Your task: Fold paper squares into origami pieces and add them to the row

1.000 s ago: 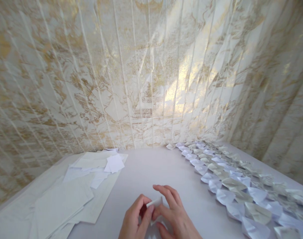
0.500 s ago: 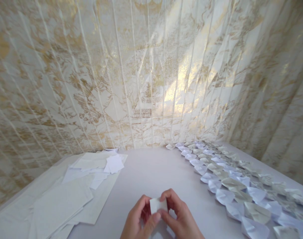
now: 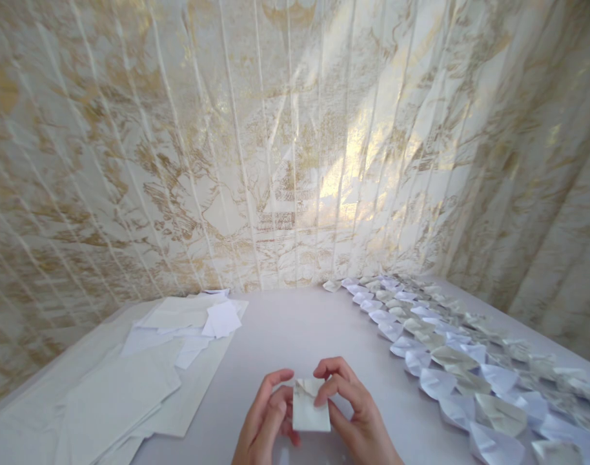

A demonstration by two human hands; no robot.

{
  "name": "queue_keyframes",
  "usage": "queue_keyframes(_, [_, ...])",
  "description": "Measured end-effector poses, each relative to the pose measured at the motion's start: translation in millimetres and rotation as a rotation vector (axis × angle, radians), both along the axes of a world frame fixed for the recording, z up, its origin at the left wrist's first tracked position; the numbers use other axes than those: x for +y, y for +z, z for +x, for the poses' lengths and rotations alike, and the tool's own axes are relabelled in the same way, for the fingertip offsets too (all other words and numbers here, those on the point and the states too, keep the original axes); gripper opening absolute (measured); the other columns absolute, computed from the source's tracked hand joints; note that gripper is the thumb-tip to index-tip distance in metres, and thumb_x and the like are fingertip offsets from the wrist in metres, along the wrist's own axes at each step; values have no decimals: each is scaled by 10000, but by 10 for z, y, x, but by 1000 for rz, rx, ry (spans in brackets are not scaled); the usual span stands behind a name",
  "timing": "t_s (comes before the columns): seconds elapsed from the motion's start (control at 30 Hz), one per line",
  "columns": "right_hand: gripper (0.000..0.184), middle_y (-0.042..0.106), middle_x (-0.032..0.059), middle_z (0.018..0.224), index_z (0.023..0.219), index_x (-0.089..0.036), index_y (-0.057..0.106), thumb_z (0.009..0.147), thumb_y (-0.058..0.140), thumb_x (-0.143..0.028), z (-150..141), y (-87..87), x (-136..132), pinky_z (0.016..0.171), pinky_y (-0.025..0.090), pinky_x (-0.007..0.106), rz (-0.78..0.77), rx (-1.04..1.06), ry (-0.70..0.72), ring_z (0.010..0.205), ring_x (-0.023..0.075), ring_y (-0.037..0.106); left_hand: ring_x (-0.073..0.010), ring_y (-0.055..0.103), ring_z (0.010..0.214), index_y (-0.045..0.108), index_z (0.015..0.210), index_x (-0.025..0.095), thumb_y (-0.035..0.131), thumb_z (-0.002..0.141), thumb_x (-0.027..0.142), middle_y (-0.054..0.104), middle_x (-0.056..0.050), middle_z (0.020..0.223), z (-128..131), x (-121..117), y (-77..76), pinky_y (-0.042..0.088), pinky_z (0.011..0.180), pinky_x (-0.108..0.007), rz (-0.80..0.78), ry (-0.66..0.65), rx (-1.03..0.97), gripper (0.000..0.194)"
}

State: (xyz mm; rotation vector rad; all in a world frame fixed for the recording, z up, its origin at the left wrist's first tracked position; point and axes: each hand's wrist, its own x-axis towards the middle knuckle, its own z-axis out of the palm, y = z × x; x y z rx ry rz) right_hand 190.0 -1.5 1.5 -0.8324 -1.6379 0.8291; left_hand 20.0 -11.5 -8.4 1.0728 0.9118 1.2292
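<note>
A small folded square of white paper is held up between both hands at the bottom centre, just above the table. My left hand grips its left edge, some fingers behind it and the index finger raised clear. On the other side my right hand pinches the right edge, with a fingertip resting on the front face. A crease and faint grey marks show near the paper's upper edge. The fingers behind the paper are partly hidden.
Loose white paper sheets lie overlapped on the left, with small paper squares at their far end. Several rows of folded paper pieces cover the right side. A patterned gold and white curtain hangs behind the table.
The folded paper has turned so that a larger square face with a crease shows. Fingers of both hands have shifted, and the left thumb has moved off its front.
</note>
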Motion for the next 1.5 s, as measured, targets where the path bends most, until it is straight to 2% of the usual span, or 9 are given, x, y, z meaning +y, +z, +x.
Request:
queue_keyframes(0.1, [210, 548, 32, 1007, 758, -226, 624, 850, 530, -62, 2, -4, -1, 801, 452, 285, 22, -42, 33, 934, 196, 601, -186, 589, 680, 565, 1151, 155, 666, 753, 666, 686, -63, 836, 7, 7, 30, 465, 526, -261, -41, -68, 3, 656])
queue_keyframes(0.27, [286, 569, 33, 1012, 860, -240, 605, 879, 406, -35, 4, 19, -22, 832, 448, 297, 134, -150, 21, 952, 187, 591, -114, 505, 541, 578, 957, 172, 682, 763, 641, 604, 34, 642, -4, 34, 37, 442, 514, -234, -18, -60, 62, 518])
queue_keyframes(0.43, [278, 557, 45, 1077, 994, -241, 529, 795, 542, -46, -27, 0, -23, 863, 442, 314, 292, -273, -56, 996, 211, 554, -98, 491, 544, 550, 916, 193, 658, 756, 676, 571, 52, 644, -4, 26, -65, 396, 529, -207, 28, -48, 140, 520])
queue_keyframes(0.77, [187, 577, 35, 1034, 871, -236, 490, 831, 519, -57, -52, 17, -19, 823, 452, 291, 358, -321, -47, 941, 191, 566, -99, 423, 562, 522, 870, 211, 601, 824, 607, 470, 81, 610, -34, 44, -113, 311, 563, -196, 112, -38, 298, 406])
queue_keyframes(0.93, [74, 595, 40, 972, 990, -219, 530, 933, 489, -243, -44, -42, -17, 757, 447, 271, 59, -239, -18, 854, 177, 564, -140, 537, 646, 514, 937, 231, 504, 890, 603, 640, 19, 732, -46, 21, -82, 383, 629, -224, 213, -39, 336, 375])
queue_keyframes(1.1, [387, 462, -43, 627, 743, -178, 561, 890, 556, -536, -50, -71, 23, 566, 334, 239, -368, -132, 34, 598, 132, 418, -166, 599, 684, 528, 1027, 232, 470, 919, 565, 620, 25, 711, -36, -15, -33, 428, 687, -239, 280, 7, 451, 355])
queue_keyframes(1.23, [435, 483, -35, 632, 708, -172, 573, 843, 606, -584, -48, -19, 29, 603, 342, 250, -378, -30, 38, 623, 137, 425, -177, 606, 727, 586, 1046, 230, 484, 889, 619, 636, 0, 793, -9, -43, 41, 451, 717, -244, 286, 67, 438, 432])
queue_keyframes(1.4, [442, 483, -27, 643, 657, -175, 582, 820, 641, -582, -61, 18, 12, 606, 335, 258, -336, -17, 34, 627, 141, 423, -150, 524, 666, 593, 718, 210, 538, 897, 533, 530, 18, 698, -34, -14, 121, 404, 647, -219, 313, 25, 468, 374])
queue_keyframes(1.5, [452, 475, -28, 638, 651, -172, 594, 796, 667, -593, -63, 18, 18, 602, 327, 260, -350, 11, 40, 626, 140, 419, -144, 497, 658, 584, 683, 203, 560, 900, 490, 498, 27, 685, -59, 9, 139, 389, 645, -215, 331, 48, 441, 361])
